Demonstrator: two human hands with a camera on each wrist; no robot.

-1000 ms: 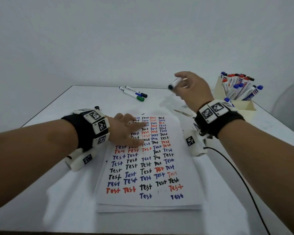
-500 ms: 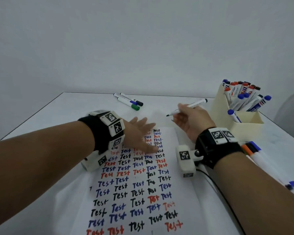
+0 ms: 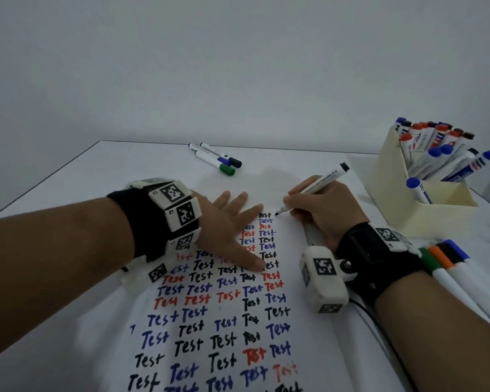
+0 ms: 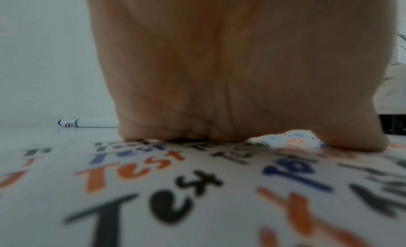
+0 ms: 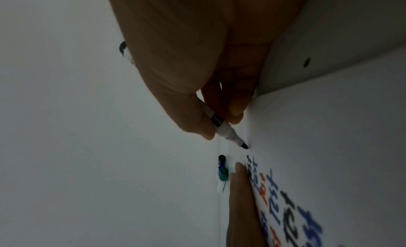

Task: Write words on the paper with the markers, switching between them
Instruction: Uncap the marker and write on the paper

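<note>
While the left hand point(image 3: 227, 230) lies flat, fingers spread, on the paper point(image 3: 309, 329), the right hand point(image 3: 323, 210) pinches an uncapped black marker point(image 3: 320, 183), tip at the sheet's far edge beside the left fingertips. Bare white margin lies under the right wrist. Beyond the left hand: three capped markers point(image 3: 215, 159) on the smooth counter point(image 3: 125, 171). Right of the right hand: a cream box point(image 3: 391, 188) of markers.

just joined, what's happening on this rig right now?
A person is filling a sheet of paper with the word "Test" in black, blue and red. The left hand lies flat on the paper, holding it down. The right hand holds an uncapped black marker in a writing grip, tip at the top of the right column. Spare markers sit in a box.
</note>
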